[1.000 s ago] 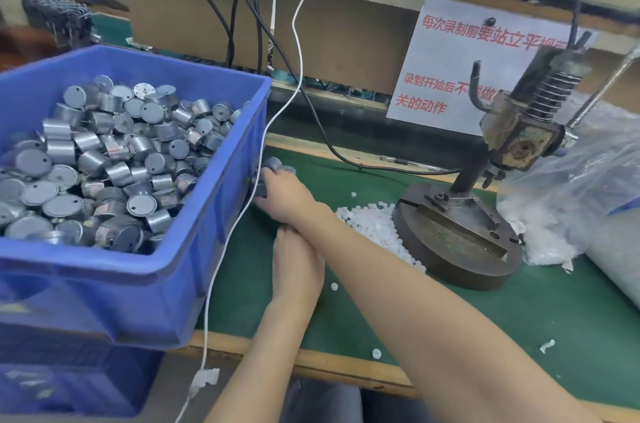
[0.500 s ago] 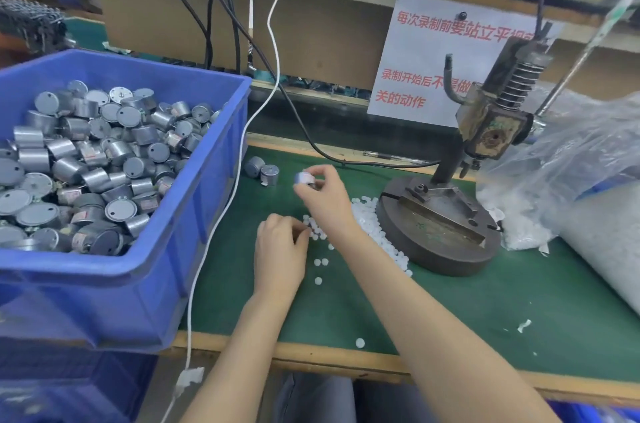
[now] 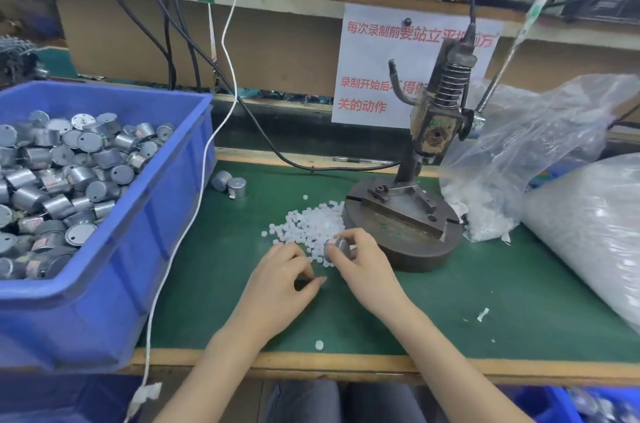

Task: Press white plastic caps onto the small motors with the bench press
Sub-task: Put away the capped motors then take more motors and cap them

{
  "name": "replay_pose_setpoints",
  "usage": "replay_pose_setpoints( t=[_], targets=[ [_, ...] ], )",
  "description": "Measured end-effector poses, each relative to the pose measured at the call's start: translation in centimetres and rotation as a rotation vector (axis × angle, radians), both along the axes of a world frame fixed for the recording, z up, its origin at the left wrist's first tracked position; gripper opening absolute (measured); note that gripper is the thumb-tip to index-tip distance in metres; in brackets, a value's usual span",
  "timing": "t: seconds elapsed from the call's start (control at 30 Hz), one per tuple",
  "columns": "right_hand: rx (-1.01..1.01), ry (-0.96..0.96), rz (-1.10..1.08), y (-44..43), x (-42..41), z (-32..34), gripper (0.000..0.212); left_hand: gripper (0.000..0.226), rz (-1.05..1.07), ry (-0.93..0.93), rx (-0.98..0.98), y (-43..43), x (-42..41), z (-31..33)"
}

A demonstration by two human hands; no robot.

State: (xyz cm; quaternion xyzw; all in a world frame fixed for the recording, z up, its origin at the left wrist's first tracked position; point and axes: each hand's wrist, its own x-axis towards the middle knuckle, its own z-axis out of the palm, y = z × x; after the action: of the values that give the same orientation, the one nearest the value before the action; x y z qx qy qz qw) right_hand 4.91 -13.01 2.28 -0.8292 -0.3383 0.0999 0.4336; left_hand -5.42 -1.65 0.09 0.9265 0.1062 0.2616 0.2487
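- We see the right hand (image 3: 363, 266) pinching a small motor (image 3: 337, 247) between thumb and fingertips. It is held over the near side of the pile of white caps (image 3: 311, 225), around the middle of the bench (image 3: 485, 284).
- The left hand (image 3: 280, 287) lies just beside it, nearer the front edge. Its fingers are curled, with thumb and forefinger drawn together. We cannot tell whether a cap sits between them.
- The bench press (image 3: 436, 117) stands toward the back, right of the hands. Its round base (image 3: 398, 232) touches the cap pile.
- Two more motors (image 3: 230, 184) rest on the bench toward the back, just beside the blue bin (image 3: 166, 214). The bin fills the bench's left end and is heaped with motors.
- A clear plastic bag (image 3: 519, 152) slumps against the base on the right, with caps spilling at its foot.
- One stray cap (image 3: 319, 345) lies near the front edge.
- A white cable (image 3: 204, 159) hangs along the bin's right wall and runs past the front edge.
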Motion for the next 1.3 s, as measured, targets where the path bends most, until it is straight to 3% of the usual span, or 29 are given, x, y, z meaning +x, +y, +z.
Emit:
replay_pose_setpoints(
  t=[0.13,0.27,0.8,1.13,1.3],
  targets=[
    [0.063,-0.012,0.023,0.5,-0.8,-0.9,0.009,0.013,0.126,-0.105,-0.126,0.4,-0.2,0.2],
    [0.013,-0.144,0.113,0.0,-1.2,-1.9,0.035,0.009,0.25,-0.154,-0.223,1.0,-0.1,0.2],
    [-0.212,-0.399,0.214,0.0,-1.4,-2.5,0.049,0.021,0.289,-0.167,-0.435,1.0,-0.5,0.4],
    [-0.326,-0.602,0.222,0.4,-2.1,-2.5,0.052,0.02,0.299,-0.136,-0.433,1.2,-0.4,0.2],
    [-0.307,-0.583,0.245,0.6,-2.3,-2.3,0.052,0.019,0.31,-0.116,-0.424,1.3,-0.2,0.0]
  ],
)
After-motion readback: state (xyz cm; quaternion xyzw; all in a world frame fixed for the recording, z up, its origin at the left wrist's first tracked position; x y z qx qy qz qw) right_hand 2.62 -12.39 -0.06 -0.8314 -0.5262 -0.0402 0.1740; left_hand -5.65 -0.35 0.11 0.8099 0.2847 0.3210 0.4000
